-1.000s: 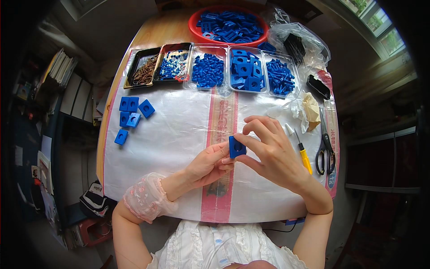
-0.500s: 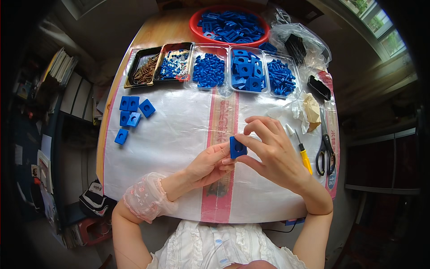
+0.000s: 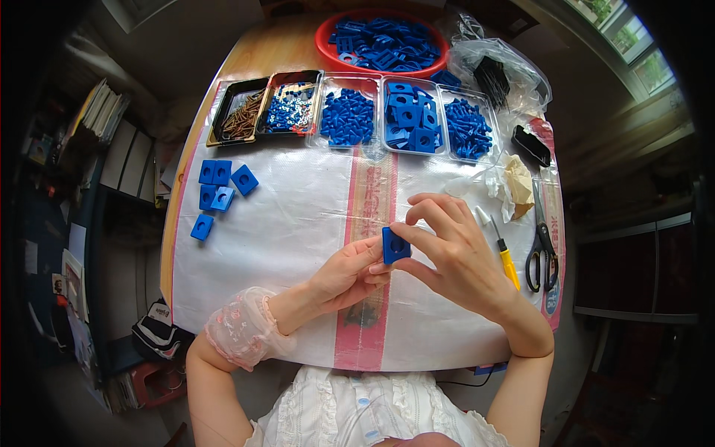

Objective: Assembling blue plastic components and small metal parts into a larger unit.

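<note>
Above the middle of the table I hold up a blue plastic block (image 3: 395, 246) with a round hole in its face. My left hand (image 3: 348, 273) grips it by the left edge, thumb and fingers pressed together. On its other side my right hand (image 3: 456, 249) has the block between thumb and forefinger, at the lower right and top; the remaining fingers are bent and raised. What lies behind the block is hidden. Several similar blue blocks (image 3: 221, 174) lie in a small group at the left of the table.
Along the back stand a black tray of brown screws (image 3: 243, 114), a tray of small blue and white parts (image 3: 291, 108) and clear boxes of blue pieces (image 3: 347, 117). Behind them is a red basin (image 3: 325, 48). At right lie a yellow-handled screwdriver (image 3: 508, 262), black scissors (image 3: 548, 255) and crumpled paper (image 3: 517, 188).
</note>
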Demonstrator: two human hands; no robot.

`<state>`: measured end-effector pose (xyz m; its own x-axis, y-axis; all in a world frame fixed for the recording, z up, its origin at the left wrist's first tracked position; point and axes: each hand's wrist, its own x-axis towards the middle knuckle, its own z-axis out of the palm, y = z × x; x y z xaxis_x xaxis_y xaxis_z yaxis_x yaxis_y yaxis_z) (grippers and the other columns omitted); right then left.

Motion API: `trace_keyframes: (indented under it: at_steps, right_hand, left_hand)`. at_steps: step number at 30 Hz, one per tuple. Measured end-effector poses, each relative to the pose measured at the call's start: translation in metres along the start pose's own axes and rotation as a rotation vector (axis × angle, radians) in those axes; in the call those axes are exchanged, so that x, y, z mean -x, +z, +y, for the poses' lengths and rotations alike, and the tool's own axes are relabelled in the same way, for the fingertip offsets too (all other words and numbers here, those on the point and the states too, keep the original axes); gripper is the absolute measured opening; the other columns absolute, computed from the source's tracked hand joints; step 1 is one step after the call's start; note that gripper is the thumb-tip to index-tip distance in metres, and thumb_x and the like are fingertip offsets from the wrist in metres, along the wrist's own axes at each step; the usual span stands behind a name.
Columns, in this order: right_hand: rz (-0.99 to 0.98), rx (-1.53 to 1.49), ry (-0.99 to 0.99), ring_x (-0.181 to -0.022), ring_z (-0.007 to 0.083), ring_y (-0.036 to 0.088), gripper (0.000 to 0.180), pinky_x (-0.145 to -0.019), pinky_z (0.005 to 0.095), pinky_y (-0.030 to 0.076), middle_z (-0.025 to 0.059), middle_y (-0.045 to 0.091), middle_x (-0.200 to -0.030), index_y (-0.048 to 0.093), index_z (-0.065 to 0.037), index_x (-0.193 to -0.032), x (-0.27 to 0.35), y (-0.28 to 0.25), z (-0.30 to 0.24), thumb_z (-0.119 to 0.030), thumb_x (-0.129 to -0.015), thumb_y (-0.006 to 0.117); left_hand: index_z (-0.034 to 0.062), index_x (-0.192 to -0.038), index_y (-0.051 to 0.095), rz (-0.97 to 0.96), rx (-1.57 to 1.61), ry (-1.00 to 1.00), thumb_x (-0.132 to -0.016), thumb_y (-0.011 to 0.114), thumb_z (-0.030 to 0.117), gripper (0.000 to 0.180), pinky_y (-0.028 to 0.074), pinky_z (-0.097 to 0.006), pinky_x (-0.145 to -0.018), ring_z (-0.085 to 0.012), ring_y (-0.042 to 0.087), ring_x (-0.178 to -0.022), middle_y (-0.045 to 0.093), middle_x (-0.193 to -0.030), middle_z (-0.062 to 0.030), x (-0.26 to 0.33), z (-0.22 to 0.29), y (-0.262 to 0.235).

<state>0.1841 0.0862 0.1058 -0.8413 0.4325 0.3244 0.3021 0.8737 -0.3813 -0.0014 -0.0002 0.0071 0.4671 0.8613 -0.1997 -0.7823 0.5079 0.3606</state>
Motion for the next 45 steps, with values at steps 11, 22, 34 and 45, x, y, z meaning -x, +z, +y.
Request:
trace_keyframes:
  at_steps: [11,22,34,45]
  right_hand:
    - [0.0,-0.005,0.005,-0.114,0.0305,0.056,0.041,-0.099,0.0445,0.042,0.0106,0.059,-0.106,0.066,-0.004,-0.107,0.0,0.001,0.001,-0.015,-0.07,0.083]
    - [0.007,-0.017,-0.001,-0.113,0.0307,0.056,0.042,-0.098,0.0448,0.043,0.0109,0.059,-0.106,0.067,-0.004,-0.107,-0.001,0.002,0.002,-0.015,-0.069,0.083]
    - [0.013,-0.013,-0.002,-0.113,0.0308,0.056,0.043,-0.098,0.0455,0.042,0.0104,0.06,-0.105,0.068,-0.005,-0.106,-0.001,0.004,0.006,-0.017,-0.068,0.084]
    - [0.017,0.004,-0.009,-0.112,0.0304,0.056,0.042,-0.097,0.0451,0.042,0.0102,0.06,-0.105,0.068,-0.005,-0.106,-0.001,0.005,0.005,-0.017,-0.069,0.084]
  left_hand:
    - [0.0062,-0.127,0.054,0.031,-0.015,0.002,-0.108,0.05,0.024,0.027,0.038,-0.018,-0.064,-0.0022,0.041,-0.069,0.052,-0.088,0.0031,0.0,-0.001,-0.001]
    - [0.0067,-0.14,0.046,0.027,0.004,0.011,-0.108,0.05,0.021,0.036,0.038,-0.019,-0.064,-0.001,0.042,-0.069,0.057,-0.096,0.0018,-0.002,-0.004,-0.007]
    - [0.0087,-0.133,0.051,0.069,-0.007,0.008,-0.108,0.05,0.026,0.03,0.039,-0.018,-0.063,-0.0027,0.041,-0.068,0.054,-0.091,0.0023,-0.003,-0.001,-0.003]
    - [0.0089,-0.131,0.052,0.081,-0.024,0.009,-0.108,0.05,0.027,0.029,0.039,-0.018,-0.063,-0.0024,0.041,-0.068,0.053,-0.091,0.0028,-0.004,-0.001,-0.004]
